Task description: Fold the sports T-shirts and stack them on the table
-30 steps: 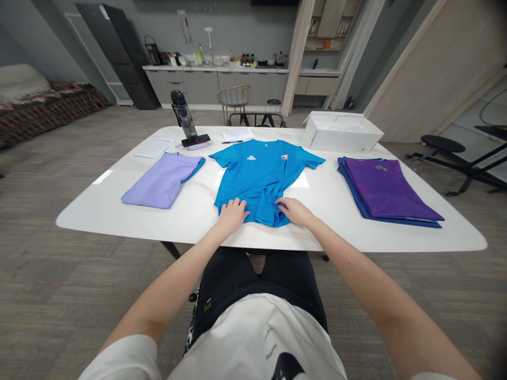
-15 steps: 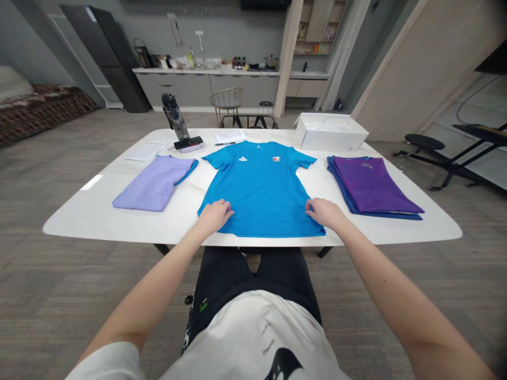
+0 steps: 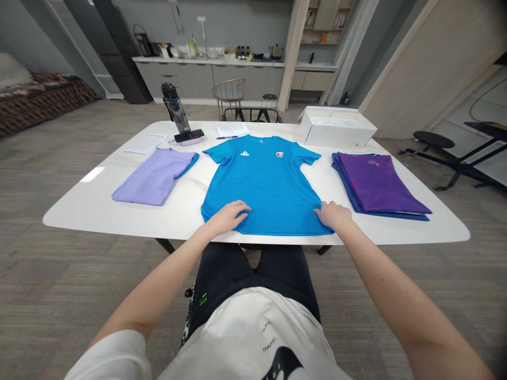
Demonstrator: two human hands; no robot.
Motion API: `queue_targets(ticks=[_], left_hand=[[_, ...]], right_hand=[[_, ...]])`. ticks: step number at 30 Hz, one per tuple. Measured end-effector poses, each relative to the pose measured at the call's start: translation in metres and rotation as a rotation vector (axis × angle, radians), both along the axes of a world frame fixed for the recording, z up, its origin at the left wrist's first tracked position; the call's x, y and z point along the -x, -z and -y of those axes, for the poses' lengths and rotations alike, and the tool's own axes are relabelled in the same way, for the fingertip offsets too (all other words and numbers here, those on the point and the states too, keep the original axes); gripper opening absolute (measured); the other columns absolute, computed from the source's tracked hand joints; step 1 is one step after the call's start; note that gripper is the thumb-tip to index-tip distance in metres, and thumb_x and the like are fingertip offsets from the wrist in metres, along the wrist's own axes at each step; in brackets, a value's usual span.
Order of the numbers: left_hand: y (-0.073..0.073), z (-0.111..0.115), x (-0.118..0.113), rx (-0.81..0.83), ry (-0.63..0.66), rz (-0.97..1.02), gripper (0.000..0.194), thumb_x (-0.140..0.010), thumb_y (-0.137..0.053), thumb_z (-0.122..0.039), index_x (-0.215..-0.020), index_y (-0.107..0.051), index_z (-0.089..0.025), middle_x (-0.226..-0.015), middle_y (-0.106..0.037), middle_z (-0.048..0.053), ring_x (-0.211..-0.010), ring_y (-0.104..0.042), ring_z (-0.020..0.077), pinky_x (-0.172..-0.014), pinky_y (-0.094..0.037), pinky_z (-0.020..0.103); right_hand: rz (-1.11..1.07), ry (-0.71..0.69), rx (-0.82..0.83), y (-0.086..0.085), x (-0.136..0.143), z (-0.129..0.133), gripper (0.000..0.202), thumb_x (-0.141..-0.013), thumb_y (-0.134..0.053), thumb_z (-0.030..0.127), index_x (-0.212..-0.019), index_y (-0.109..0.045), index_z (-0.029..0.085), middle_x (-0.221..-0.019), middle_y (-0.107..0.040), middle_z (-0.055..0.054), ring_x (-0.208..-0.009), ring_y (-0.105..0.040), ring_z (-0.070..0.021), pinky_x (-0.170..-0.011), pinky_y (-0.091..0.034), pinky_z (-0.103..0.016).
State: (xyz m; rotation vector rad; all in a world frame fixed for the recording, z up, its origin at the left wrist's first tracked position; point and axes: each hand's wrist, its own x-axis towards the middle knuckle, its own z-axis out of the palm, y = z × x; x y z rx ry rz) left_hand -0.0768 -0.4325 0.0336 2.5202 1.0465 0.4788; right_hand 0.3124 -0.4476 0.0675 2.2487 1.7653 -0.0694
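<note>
The blue shirt [image 3: 263,179] lies front up, hem beside the near edge of the table [image 3: 396,232]; the left hand [image 3: 229,215] rests half-open on it, apparently gripping nothing; whether the right hand [image 3: 335,215] pinches its side, I cannot tell; light, even outward strokes should smooth it best

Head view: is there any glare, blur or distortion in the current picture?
In the head view, glare brightens the table near the lavender cloth; the fridge leans, apparently from lens distortion; the upper right corner is dark; the blue shirt looks fairly sharp.
</note>
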Motion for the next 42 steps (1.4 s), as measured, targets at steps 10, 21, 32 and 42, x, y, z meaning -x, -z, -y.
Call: queue_targets(ticks=[10, 21, 32, 42], left_hand=[[-0.012, -0.004, 0.011, 0.087, 0.007, -0.08, 0.02, -0.096, -0.06, -0.039, -0.107, -0.066, -0.024, -0.101, -0.066, 0.003, -0.092, -0.064, 0.0201, -0.082, -0.05, 0.031], [-0.023, 0.026, 0.093, -0.122, -0.047, -0.344, 0.034, -0.083, -0.065, -0.023, -0.117, -0.069, -0.025, -0.118, -0.067, 0.005, -0.105, -0.062, 0.0235, -0.097, -0.043, 0.038], [-0.011, 0.038, 0.115, -0.219, -0.147, -0.284, 0.022, -0.095, -0.056, -0.024, -0.113, -0.069, -0.025, -0.12, -0.069, 0.006, -0.114, -0.06, 0.0246, -0.096, -0.041, 0.041], [-0.021, 0.04, 0.122, -0.083, -0.131, -0.203, 0.019, -0.097, -0.049, -0.024, -0.097, -0.068, -0.02, -0.105, -0.067, 0.008, -0.103, -0.059, 0.0238, -0.093, -0.042, 0.038]], right_hand=[[-0.79, -0.781, -0.105, 0.021, 0.114, -0.011, 0.014, -0.096, -0.067, 0.033, -0.1, -0.072, 0.02, -0.09, -0.068, -0.003, -0.081, -0.062, -0.0162, -0.075, -0.043, -0.026], [-0.681, -0.972, -0.129, 0.027, 0.224, 0.006, 0.029, -0.095, -0.069, 0.044, -0.113, -0.073, 0.022, -0.109, -0.07, -0.007, -0.101, -0.065, -0.0221, -0.084, -0.046, -0.029], [-0.584, -0.89, -0.116, 0.022, 0.246, 0.013, 0.019, -0.103, -0.052, 0.026, -0.112, -0.068, 0.022, -0.112, -0.071, -0.007, -0.099, -0.067, -0.0209, -0.082, -0.045, -0.028], [-0.636, -0.894, -0.016, 0.016, 0.239, 0.01, 0.018, -0.103, -0.054, 0.027, -0.107, -0.07, 0.022, -0.11, -0.074, -0.007, -0.099, -0.068, -0.021, -0.083, -0.045, -0.027]])
